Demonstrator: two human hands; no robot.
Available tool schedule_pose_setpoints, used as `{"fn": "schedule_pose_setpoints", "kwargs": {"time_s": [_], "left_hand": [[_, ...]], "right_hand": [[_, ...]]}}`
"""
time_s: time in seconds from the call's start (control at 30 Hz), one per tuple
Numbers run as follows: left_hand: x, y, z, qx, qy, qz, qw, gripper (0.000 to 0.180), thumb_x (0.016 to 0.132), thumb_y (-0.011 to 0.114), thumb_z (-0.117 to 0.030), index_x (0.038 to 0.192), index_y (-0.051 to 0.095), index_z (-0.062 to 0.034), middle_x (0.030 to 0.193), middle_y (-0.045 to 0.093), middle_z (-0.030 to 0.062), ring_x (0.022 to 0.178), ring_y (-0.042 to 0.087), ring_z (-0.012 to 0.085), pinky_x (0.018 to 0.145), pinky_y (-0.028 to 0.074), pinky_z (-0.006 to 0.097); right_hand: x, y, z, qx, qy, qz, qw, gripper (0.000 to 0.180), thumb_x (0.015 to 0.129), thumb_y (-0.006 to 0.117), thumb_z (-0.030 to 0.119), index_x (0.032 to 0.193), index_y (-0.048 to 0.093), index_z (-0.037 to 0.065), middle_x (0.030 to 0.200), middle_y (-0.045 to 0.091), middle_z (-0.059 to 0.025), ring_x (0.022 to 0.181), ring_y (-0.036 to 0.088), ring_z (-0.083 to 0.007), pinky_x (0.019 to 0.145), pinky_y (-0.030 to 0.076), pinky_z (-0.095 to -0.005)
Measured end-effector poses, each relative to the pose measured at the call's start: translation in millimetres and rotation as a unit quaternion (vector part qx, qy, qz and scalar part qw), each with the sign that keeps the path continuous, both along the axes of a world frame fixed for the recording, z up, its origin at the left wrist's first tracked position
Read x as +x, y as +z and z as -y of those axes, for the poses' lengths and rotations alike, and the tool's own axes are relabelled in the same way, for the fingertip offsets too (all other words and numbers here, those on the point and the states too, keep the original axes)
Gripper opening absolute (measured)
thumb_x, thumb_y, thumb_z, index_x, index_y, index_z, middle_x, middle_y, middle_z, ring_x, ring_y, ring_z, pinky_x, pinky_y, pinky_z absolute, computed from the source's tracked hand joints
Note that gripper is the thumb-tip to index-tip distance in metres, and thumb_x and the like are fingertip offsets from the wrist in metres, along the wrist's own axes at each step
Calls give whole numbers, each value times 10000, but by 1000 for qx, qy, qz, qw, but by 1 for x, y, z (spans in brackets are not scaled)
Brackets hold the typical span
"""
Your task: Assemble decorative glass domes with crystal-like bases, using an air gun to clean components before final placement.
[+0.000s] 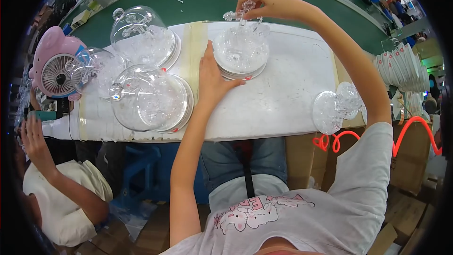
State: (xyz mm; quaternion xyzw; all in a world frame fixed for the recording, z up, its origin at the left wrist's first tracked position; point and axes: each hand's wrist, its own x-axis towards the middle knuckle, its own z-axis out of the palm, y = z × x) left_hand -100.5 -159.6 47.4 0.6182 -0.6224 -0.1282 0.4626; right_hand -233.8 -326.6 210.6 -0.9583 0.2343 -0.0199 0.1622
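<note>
On the white tabletop (278, 99) in front of me stands a round white base (241, 74) topped with a clear, crystal-like plastic disc (243, 49). My left hand (212, 78) lies along its left and near edge, index finger stretched forward and thumb at the near rim, holding the base. At the far side my right hand (278, 4) pinches a clear, branching plastic ornament (244, 13) by its top, right above the disc. Whether the ornament's lower end touches the disc is hard to tell.
Left of me stand three clear domes (141, 97) on bases, beside a pink animal-shaped fan (59, 66). Clear disc parts (330, 108) sit at the right edge near a coiled orange hose (342, 137). Farther right are stacked white bases (403, 66). A co-worker's hand (35, 141) is at left.
</note>
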Motion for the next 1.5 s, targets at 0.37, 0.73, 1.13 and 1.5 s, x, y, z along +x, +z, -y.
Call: {"fn": "schedule_pose_setpoints", "kwargs": {"time_s": [0.37,0.73,1.13,1.5], "left_hand": [[0,-1,0,23,-10,1,1000,1257,413,880,-274,1370,136,62,1380,284,227,1251,333,354,1054,231,445],[4,-4,-1,33,-4,27,999,1202,445,869,-292,1353,173,77,1370,297,243,1267,309,367,1058,232,422],[2,-7,2,25,-14,19,999,1118,469,866,-268,1341,257,79,1363,328,247,1272,318,362,1068,247,378],[1,-4,-2,42,-14,-17,999,1151,452,869,-188,1375,219,40,1392,299,210,1292,299,332,1084,228,372]], "right_hand": [[6,-16,-6,-77,-17,2,997,203,799,652,306,965,654,190,816,653,-54,721,596,-190,667,476,-290],[7,-30,-3,-88,-14,10,996,236,803,638,333,998,635,201,853,662,-50,754,609,-208,674,474,-323],[1,-39,-14,-120,-27,45,991,319,790,612,356,1039,537,171,869,643,-122,795,623,-322,668,490,-409],[-120,8,24,-236,-161,129,950,353,830,561,369,1073,608,117,1045,617,-97,987,563,-287,850,452,-385]]}}
